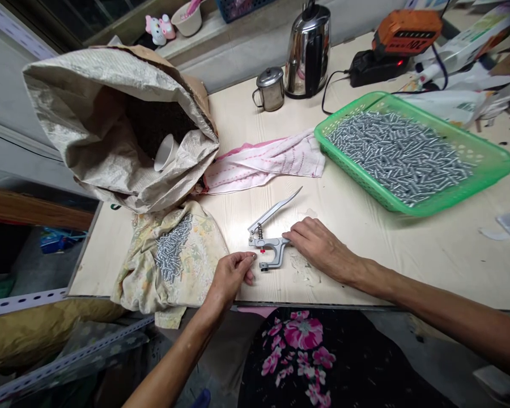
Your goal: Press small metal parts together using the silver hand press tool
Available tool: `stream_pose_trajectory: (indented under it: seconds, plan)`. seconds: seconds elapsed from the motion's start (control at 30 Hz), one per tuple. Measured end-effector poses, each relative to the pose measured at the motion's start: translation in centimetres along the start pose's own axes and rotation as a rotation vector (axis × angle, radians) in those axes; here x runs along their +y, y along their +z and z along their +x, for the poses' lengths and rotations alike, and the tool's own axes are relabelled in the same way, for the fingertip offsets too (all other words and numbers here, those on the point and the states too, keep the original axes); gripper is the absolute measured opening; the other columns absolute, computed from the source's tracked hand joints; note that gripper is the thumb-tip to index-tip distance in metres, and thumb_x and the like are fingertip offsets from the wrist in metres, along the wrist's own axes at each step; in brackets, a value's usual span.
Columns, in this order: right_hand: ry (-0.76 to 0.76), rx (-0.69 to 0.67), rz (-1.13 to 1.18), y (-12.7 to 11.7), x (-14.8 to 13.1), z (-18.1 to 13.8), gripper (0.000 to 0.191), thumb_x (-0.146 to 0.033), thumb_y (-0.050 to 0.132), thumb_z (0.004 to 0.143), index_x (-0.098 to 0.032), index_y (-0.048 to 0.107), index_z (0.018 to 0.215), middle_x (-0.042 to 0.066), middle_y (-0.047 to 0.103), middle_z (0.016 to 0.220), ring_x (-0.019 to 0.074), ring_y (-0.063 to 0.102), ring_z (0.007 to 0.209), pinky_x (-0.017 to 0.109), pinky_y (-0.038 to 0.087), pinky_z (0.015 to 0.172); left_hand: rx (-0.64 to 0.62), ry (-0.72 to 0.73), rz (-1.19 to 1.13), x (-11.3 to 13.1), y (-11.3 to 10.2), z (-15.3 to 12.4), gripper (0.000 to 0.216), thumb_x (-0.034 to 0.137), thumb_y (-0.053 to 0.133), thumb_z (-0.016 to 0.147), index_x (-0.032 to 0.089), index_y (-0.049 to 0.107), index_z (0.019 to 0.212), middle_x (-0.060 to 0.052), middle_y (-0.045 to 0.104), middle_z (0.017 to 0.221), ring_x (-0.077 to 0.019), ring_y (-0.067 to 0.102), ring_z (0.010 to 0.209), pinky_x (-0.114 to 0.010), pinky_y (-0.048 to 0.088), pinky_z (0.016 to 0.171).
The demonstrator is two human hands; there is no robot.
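A pair of grey snap-fastener pliers (276,245) lies on its side over the table, its upper lever raised on a coil spring. A red tip (262,251) shows inside its C-shaped jaw. My right hand (318,243) is closed round the grip at the right. Just left of the jaw, my left hand (234,271) pinches something tiny and shiny between thumb and forefinger, too small to name. Beside it, a pile of small silvery metal pins (173,249) rests on a yellow floral cloth (136,272).
A green plastic basket (484,170) of silvery pins stands at the right. Left is a big open sack (63,107) with a white cup (166,153) inside. Behind are a pink-and-white towel (263,164), a metal mug (272,93), a kettle (300,56) and an orange battery (406,33) on its charger.
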State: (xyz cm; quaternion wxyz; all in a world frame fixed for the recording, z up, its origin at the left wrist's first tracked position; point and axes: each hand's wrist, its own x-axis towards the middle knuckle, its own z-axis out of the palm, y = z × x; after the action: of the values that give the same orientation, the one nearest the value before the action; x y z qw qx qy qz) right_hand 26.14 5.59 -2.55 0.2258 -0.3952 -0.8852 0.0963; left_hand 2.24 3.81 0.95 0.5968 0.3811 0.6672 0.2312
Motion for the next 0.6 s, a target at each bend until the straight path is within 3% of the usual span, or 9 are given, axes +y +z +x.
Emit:
stream_pose_trajectory:
  seconds: [0.23, 0.6]
  plan:
    - [0.002, -0.020, 0.010, 0.40, -0.18, 0.07, 0.023, -0.010, 0.038, 0.098, -0.014, 0.060, 0.105, 0.009, 0.056, 0.094, 0.0228, 0.043, 0.086, 0.036, 0.035, 0.075, 0.018, -0.104, -0.220, -0.15, -0.06, 0.15, 0.051, 0.044, 0.089, 0.050, 0.009, 0.067, 0.079, 0.001, 0.061, 0.056, -0.0062, 0.050, 0.047, -0.018, 0.039, 0.047]
    - [-0.030, -0.037, -0.003, 0.83, -0.60, 0.18, 0.026, -0.005, 0.036, 0.096, -0.012, 0.058, 0.107, 0.011, 0.057, 0.099, 0.0235, 0.044, 0.091, 0.037, 0.036, 0.076, 0.033, -0.040, -0.117, -0.74, 0.44, 0.44, 0.041, 0.043, 0.084, 0.056, 0.010, 0.068, 0.074, 0.000, 0.060, 0.053, -0.0079, 0.051, 0.048, -0.019, 0.039, 0.047]
